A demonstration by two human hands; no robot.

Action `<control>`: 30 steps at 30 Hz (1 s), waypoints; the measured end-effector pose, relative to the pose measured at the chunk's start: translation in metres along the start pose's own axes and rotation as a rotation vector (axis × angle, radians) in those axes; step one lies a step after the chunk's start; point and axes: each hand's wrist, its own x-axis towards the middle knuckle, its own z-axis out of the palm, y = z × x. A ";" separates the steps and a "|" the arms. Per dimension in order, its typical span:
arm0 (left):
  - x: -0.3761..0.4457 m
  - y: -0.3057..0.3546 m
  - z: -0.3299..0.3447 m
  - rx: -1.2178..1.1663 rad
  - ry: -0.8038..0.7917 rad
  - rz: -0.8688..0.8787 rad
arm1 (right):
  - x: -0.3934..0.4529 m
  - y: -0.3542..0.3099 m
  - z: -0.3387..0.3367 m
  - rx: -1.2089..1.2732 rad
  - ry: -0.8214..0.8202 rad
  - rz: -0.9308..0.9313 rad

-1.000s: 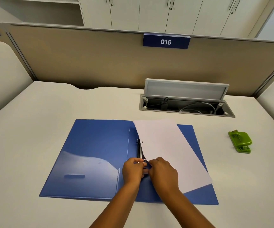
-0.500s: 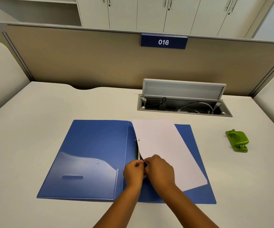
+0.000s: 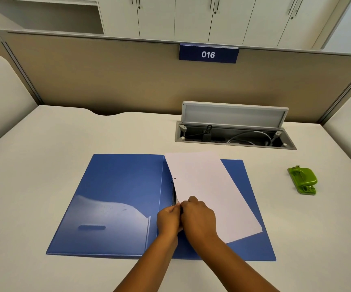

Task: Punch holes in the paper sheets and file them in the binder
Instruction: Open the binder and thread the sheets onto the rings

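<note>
A blue binder point(image 3: 117, 199) lies open and flat on the white desk. A white paper sheet point(image 3: 208, 194) rests askew on its right half, one punched hole visible near its left edge. My left hand point(image 3: 168, 220) and my right hand point(image 3: 200, 220) press together at the sheet's lower left edge, right over the binder's spine and its metal ring clip point(image 3: 173, 194). Both hands pinch there; the lower ring and the sheet's second hole are hidden under the fingers. I cannot tell whether the left fingers grip the ring or the paper.
A green hole punch point(image 3: 302, 180) sits on the desk to the right, apart from the binder. An open cable hatch point(image 3: 233, 131) with its lid raised lies behind the binder. A partition wall with a "016" sign point(image 3: 208, 54) closes the desk's far side.
The sheet's lower left corner has slid left and down towards the spine, and both hands have closed tighter together over the lower ring. The ring seen between the fingers earlier is now covered.
</note>
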 end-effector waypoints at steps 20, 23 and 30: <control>-0.001 0.000 -0.003 -0.066 -0.012 -0.008 | 0.007 0.011 -0.026 0.234 -0.122 0.144; -0.002 0.001 -0.003 -0.078 -0.012 -0.027 | 0.004 -0.001 -0.019 0.106 -0.105 0.084; -0.006 0.008 -0.003 -0.105 0.027 -0.104 | -0.002 -0.013 -0.016 -0.067 -0.102 0.003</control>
